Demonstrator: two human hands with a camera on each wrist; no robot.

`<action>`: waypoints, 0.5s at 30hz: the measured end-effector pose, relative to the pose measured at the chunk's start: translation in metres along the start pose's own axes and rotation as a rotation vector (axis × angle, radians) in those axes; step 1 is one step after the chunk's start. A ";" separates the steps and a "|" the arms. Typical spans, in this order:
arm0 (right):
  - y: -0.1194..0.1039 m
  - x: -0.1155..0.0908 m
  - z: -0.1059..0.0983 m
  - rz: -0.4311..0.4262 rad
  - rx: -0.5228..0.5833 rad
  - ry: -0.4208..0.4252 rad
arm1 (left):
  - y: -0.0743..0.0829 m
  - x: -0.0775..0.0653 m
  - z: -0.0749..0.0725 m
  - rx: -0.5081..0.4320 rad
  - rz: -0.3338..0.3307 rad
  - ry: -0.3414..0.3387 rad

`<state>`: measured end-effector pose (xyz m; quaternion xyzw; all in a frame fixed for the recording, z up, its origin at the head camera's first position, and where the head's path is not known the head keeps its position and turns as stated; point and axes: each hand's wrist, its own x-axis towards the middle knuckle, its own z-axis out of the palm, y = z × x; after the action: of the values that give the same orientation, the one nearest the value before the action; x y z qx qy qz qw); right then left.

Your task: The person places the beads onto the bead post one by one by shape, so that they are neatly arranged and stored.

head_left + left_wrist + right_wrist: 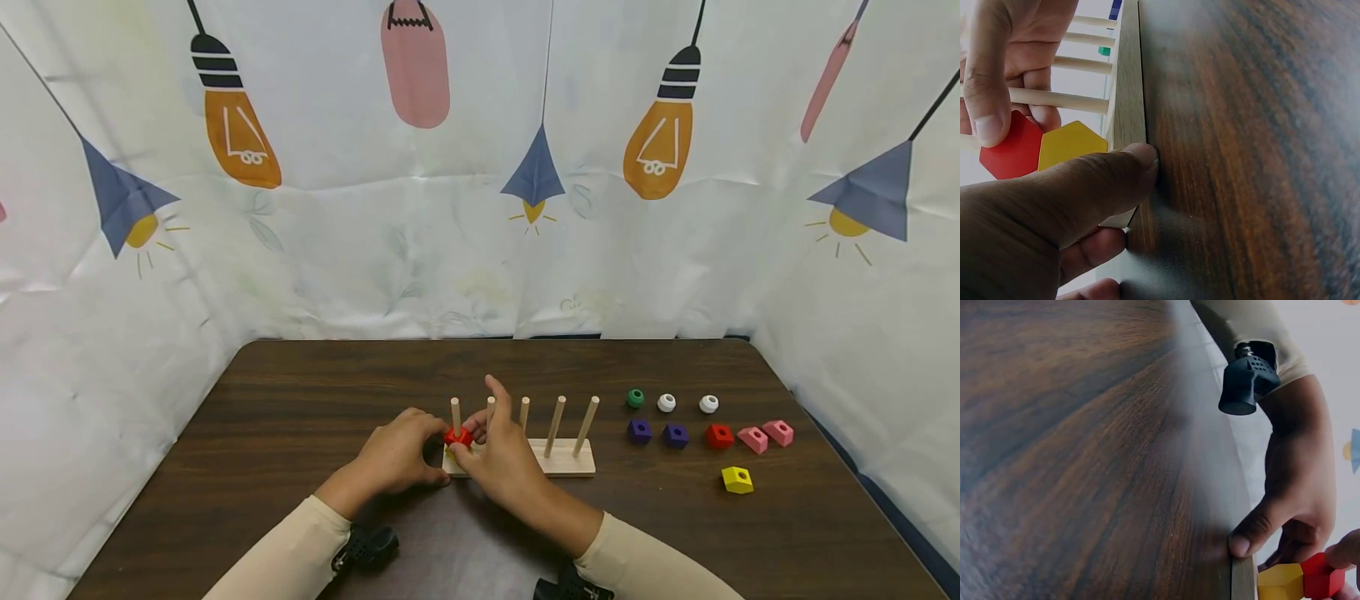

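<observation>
A wooden peg stand point(566, 465) with several upright pegs stands on the table. My left hand point(397, 454) holds its left end, with the thumb on the base's front edge and fingers curled behind the end. On the leftmost peg, a yellow hexagonal bead point(1072, 145) sits down against the base. Directly above it is a red hexagonal bead point(1015, 149), threaded on the same peg. My right hand point(508, 454) pinches the red bead between thumb and fingers, its index finger raised. In the head view the yellow bead is mostly hidden.
Right of the stand lie a green round bead point(636, 398), white round beads point(667, 402), purple cube beads point(676, 435), a red bead point(719, 436), pink beads point(753, 439) and a yellow bead point(738, 480). A printed curtain point(465, 250) hangs behind the table point(285, 467).
</observation>
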<state>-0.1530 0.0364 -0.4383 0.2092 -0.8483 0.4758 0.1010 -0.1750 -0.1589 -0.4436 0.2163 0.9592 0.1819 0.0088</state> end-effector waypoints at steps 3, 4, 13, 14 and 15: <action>0.001 -0.001 0.000 -0.010 -0.003 0.001 | 0.000 0.001 0.000 -0.003 -0.005 -0.003; 0.001 -0.001 -0.001 -0.013 -0.004 -0.004 | 0.000 0.001 0.000 -0.003 -0.008 -0.005; 0.003 -0.013 -0.011 -0.010 -0.040 -0.165 | 0.001 0.001 0.000 -0.020 -0.017 -0.009; 0.003 -0.015 -0.013 -0.009 -0.049 -0.186 | 0.001 0.001 0.000 -0.021 -0.015 -0.008; 0.003 -0.016 -0.015 -0.010 -0.066 -0.205 | 0.000 0.001 0.001 -0.022 -0.013 -0.007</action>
<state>-0.1404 0.0547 -0.4389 0.2578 -0.8684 0.4230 0.0228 -0.1760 -0.1578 -0.4440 0.2106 0.9585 0.1916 0.0159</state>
